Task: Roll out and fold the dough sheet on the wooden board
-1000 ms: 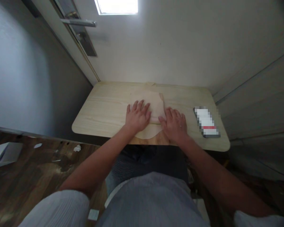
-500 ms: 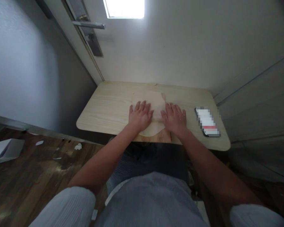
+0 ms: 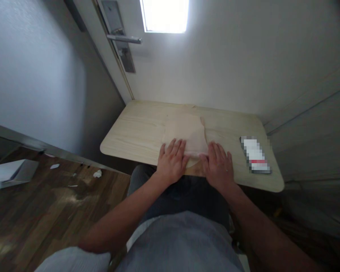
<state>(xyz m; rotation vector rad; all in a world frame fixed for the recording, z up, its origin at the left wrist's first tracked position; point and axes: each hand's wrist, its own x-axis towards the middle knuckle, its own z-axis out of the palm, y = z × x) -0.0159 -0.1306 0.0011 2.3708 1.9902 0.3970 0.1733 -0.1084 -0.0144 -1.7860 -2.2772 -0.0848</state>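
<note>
A thin, pale beige sheet of soft-looking material [image 3: 185, 130] lies on the small wooden table [image 3: 121, 128]; whether it is cloth, leather or something else I cannot tell. Its outline is uneven, with a small flap at the right side. My left hand [image 3: 172, 160] rests palm down with fingers spread on its near left part. Over the near right corner lies my right hand [image 3: 219, 166], also palm down, fingers stretched forward. Between the thumbs runs a raised or folded edge of the sheet. Below it shows a browner, wood-coloured piece [image 3: 195, 170] at the table's front edge, partly hidden.
A phone with a blurred screen [image 3: 255, 155] lies on the table's right side. Behind the table stands a white door with a metal handle [image 3: 124, 39] and a bright window [image 3: 166, 15]. A white box [image 3: 14, 172] and scraps of paper [image 3: 98, 173] are on the floor.
Both hands have slid toward my body, from the sheet's middle to its near edge, uncovering more of it. The camera view has shifted slightly.
</note>
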